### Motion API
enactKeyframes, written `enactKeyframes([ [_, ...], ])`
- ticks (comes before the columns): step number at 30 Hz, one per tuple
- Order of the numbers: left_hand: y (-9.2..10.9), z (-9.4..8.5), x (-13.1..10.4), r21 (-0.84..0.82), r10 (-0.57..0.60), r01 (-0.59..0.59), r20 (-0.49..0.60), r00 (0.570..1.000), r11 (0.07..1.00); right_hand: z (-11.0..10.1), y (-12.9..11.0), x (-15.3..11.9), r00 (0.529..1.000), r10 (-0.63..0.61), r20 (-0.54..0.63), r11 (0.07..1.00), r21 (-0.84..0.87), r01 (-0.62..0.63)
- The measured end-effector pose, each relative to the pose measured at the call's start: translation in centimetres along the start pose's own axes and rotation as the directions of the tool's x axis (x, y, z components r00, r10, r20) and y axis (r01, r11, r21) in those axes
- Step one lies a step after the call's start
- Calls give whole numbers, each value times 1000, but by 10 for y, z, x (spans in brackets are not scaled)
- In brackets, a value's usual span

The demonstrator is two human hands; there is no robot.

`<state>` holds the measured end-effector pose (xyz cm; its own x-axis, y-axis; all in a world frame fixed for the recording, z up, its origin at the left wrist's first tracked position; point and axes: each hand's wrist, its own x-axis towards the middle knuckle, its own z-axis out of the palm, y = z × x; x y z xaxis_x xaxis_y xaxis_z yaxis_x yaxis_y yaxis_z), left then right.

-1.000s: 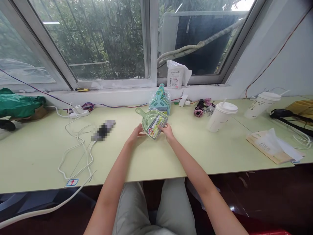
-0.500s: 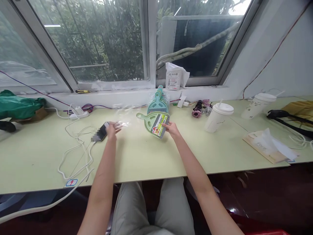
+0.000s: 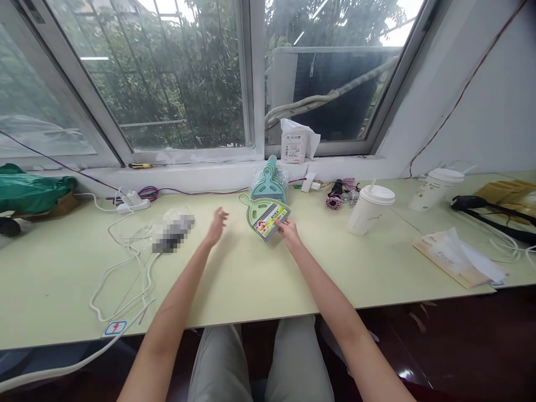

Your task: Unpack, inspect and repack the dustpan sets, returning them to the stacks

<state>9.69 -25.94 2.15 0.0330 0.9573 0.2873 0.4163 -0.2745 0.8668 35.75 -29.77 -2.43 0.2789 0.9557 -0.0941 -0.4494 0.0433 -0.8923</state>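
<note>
My right hand (image 3: 288, 232) grips the lower right edge of a small green dustpan (image 3: 254, 212) with a grey brush and a colourful label, its handle pointing to the upper left. My left hand (image 3: 216, 226) is raised over the table, left of the dustpan, fingers apart and holding nothing. Behind the green dustpan, a stack of blue-green dustpans (image 3: 268, 183) in clear wrap stands against the sill. Clear plastic and a dark, pixelated phone-like object (image 3: 172, 234) lie left of my left hand.
White cables (image 3: 103, 279) and a power strip (image 3: 133, 204) are on the left. Two lidded white cups (image 3: 368, 212) (image 3: 433, 190), a folded umbrella (image 3: 335, 195) and a tissue pack (image 3: 452, 257) are on the right. A white package (image 3: 293, 146) stands on the sill.
My left hand has let go of the clear plastic and moved right, toward the dustpan. The plastic now lies by the phone-like object. My right hand still holds the green dustpan; the view has tilted slightly.
</note>
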Motion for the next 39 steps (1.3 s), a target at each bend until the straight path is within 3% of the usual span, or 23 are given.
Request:
enactKeyframes([
  [2, 4, 39, -4, -70, -30, 44, 190, 981, 997, 1, 1, 0, 998, -35, 45, 998, -50, 38],
  [3, 5, 53, -6, -178, -68, 128, 308, 949, 976, -1, 0, 0, 997, -43, 59, 995, -83, 48],
  [5, 3, 69, -10, -327, -109, 251, 397, 911, 911, -6, -1, 4, 998, -8, 65, 985, -173, 19],
  [9, -11, 63, -9, -371, -186, 285, 279, 942, 884, -27, -9, 16, 986, 165, -8, 925, -345, -158],
  [12, -23, 50, -6, -334, -230, 271, 159, 960, 903, -48, -16, 28, 976, 47, -211, 974, -207, -92],
  [14, -27, 47, -5, -309, -201, 222, 97, 975, 925, -61, -22, 33, 930, -43, -365, 997, -81, 15],
  [16, -28, 49, -5, -289, -130, 142, 62, 990, 947, -69, -26, 34, 921, -29, -388, 999, -48, 11],
  [19, -24, 57, -10, -266, -45, 62, 71, 996, 962, -62, -29, 25, 954, -26, -298, 974, -222, -43],
  [21, -18, 63, -17, -264, 0, 25, 95, 995, 964, -43, -26, 11, 956, -196, -220, 882, -465, 74],
  [23, -10, 68, -25, -269, 45, -12, 117, 992, 963, -19, -18, -5, 910, -414, -27, 651, -707, 275],
  [24, -6, 71, -30, -269, 64, -27, 130, 989, 963, -7, -14, -13, 878, -468, 98, 510, -781, 359],
  [26, 3, 74, -39, -261, 89, -48, 147, 985, 964, 13, -6, -28, 816, -495, 297, 273, -839, 471],
  [28, 10, 75, -44, -255, 100, -61, 146, 984, 965, 25, -1, -37, 784, -502, 366, 139, -860, 490],
  [30, 17, 73, -47, -261, 114, -69, 164, 980, 963, 28, -1, -40, 782, -499, 373, 99, -872, 479],
  [34, 29, 64, -44, -270, 190, -126, 227, 955, 955, 25, -4, -38, 778, -524, 346, 128, -871, 474],
  [37, 30, 59, -39, -204, 230, -182, 246, 941, 962, 26, -7, -39, 780, -527, 338, 183, -851, 492],
  [39, 22, 55, -34, -62, 195, -185, 236, 952, 981, 26, -12, -41, 797, -527, 295, 281, -825, 490],
])
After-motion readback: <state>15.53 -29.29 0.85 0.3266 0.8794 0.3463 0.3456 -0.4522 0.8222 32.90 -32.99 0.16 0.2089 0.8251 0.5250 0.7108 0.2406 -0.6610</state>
